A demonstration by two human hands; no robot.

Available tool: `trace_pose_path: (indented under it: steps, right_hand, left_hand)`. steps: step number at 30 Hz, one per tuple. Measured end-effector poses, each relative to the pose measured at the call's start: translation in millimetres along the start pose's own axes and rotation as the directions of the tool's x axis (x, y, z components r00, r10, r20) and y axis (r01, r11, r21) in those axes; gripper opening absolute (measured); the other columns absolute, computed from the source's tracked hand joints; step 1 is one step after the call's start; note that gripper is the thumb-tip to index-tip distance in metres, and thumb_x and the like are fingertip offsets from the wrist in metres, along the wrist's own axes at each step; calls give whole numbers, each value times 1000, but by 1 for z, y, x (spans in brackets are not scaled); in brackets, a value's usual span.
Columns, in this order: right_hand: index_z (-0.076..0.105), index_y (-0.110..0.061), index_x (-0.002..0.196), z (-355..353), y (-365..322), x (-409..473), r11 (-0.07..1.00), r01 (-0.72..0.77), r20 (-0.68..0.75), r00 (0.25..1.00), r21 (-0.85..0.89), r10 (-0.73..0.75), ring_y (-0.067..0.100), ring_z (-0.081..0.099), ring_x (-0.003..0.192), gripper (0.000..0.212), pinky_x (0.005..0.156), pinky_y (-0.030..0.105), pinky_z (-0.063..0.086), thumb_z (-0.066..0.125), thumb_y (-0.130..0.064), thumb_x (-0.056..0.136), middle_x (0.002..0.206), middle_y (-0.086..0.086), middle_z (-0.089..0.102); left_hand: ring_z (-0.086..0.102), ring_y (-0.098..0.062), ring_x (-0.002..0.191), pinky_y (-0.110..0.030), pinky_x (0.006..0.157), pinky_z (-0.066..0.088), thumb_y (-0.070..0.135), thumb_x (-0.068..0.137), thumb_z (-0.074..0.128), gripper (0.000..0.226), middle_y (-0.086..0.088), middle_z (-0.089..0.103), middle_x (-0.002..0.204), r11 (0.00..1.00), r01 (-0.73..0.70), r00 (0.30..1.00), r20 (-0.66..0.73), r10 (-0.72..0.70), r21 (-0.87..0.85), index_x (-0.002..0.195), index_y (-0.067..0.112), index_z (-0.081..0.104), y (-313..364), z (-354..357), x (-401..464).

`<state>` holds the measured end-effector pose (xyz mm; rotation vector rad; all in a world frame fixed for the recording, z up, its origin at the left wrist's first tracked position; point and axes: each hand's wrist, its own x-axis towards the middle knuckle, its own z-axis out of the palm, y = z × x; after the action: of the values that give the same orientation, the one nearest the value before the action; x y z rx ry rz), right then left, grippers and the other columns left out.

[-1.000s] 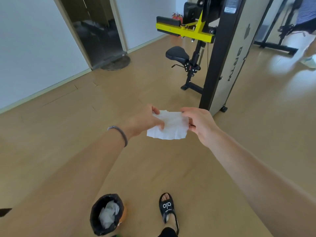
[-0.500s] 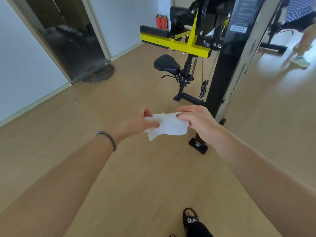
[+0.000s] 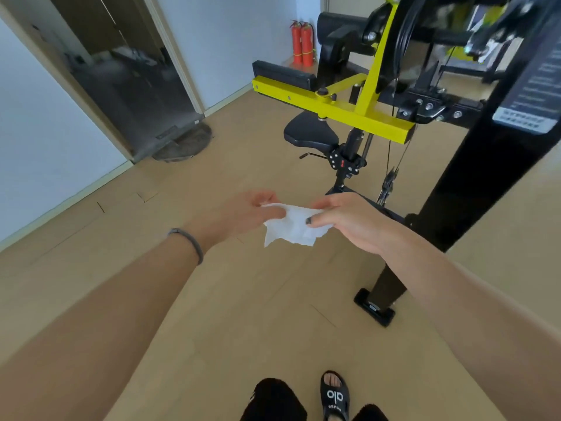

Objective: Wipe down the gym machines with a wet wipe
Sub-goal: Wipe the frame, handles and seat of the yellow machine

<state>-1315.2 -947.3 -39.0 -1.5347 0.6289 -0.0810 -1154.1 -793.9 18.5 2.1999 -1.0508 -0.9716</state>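
Observation:
A white wet wipe [image 3: 291, 227] hangs crumpled between my two hands above the wooden floor. My left hand [image 3: 243, 215] pinches its left edge. My right hand [image 3: 349, 220] pinches its right edge with thumb and fingers. Just ahead stands a black and yellow gym machine [image 3: 349, 113] with a yellow crossbar, a black seat [image 3: 309, 133] and a black upright column [image 3: 473, 177] at the right. My hands hold the wipe a short way in front of the machine's base, apart from it.
Two red fire extinguishers [image 3: 302, 42] stand by the far wall. A dark doorway [image 3: 127, 74] with a mat [image 3: 185, 142] lies at the left. The machine's foot [image 3: 375, 308] rests on the floor near my right arm. My sandalled foot [image 3: 334, 396] shows at the bottom.
I have walked closer to the machine, which now looms larger. The black bin has left the view. Both hands keep hold of the wipe, which has bunched up a little.

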Motion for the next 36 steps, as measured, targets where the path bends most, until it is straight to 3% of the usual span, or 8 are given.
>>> trace_pose_path:
  steps: [3, 11, 16, 18, 24, 29, 33, 36]
  right_hand:
    - [72, -15, 84, -21, -15, 48, 998, 13, -3, 1000, 57, -13, 25, 65, 94, 11, 92, 39, 43, 80, -20, 79, 91, 8, 72]
    - [53, -16, 72, -58, -36, 200, 971, -2, -50, 999, 239, 15, 16, 59, 77, 27, 66, 25, 44, 68, -13, 94, 78, 2, 61]
    - [57, -16, 79, -80, -62, 304, 954, -4, -192, 979, 301, 65, 15, 62, 76, 20, 66, 23, 46, 70, -19, 94, 81, 2, 63]
    - [64, -13, 87, -90, -73, 339, 946, 11, -261, 962, 325, 78, 18, 65, 84, 11, 73, 26, 50, 69, -18, 95, 88, 5, 68]
    - [61, -12, 90, -128, -105, 422, 816, 35, -333, 922, 577, 197, 19, 69, 84, 9, 79, 36, 56, 65, -15, 98, 90, 3, 71]
    - [65, -13, 100, -171, -113, 501, 882, 63, -496, 845, 467, 203, 24, 67, 91, 9, 82, 44, 58, 69, -10, 93, 99, 9, 66]
    - [66, -23, 97, -200, -117, 558, 962, 73, -655, 745, 264, 123, 22, 65, 85, 17, 73, 32, 53, 70, -8, 89, 94, 7, 68]
    - [64, -29, 96, -215, -119, 594, 989, 58, -728, 683, 134, 59, 21, 66, 89, 22, 73, 30, 51, 70, -10, 86, 97, 4, 70]
  left_hand:
    - [47, -14, 75, -28, 73, 41, 34, 89, 61, 24, 0, 48, 78, 998, -36, 999, -6, 35, -54, 78, 16, 49, 6, -28, 49]
    - [50, -8, 63, -19, 55, 45, 22, 93, 63, 5, -2, 53, 78, 990, -118, 992, -49, 114, -78, 96, 22, 59, -9, -101, 212]
    - [60, -27, 83, -65, 80, 55, 43, 69, 65, 29, -19, 64, 107, 991, -63, 998, 11, 64, -121, 97, 36, 68, -20, -155, 330]
    - [58, -26, 81, -69, 82, 52, 46, 66, 64, 32, -19, 63, 104, 991, -74, 997, 7, 75, -115, 97, 37, 69, -17, -175, 374]
    - [52, 0, 69, -14, 57, 40, 17, 91, 62, 14, 18, 55, 69, 987, -156, 988, -6, 156, -36, 95, 30, 65, 13, -211, 486]
    - [54, -18, 76, -30, 64, 48, 18, 92, 61, 16, 2, 60, 88, 978, -198, 980, -22, 199, 65, 107, 25, 62, 26, -225, 580]
    - [56, -15, 79, -17, 55, 44, 17, 93, 58, 17, 5, 63, 101, 952, -226, 963, -100, 250, 204, 107, 25, 58, 38, -233, 639]
    - [55, -18, 79, -22, 56, 40, 15, 93, 54, 16, 6, 62, 95, 914, -282, 941, -104, 324, 291, 105, 25, 54, 44, -241, 678]
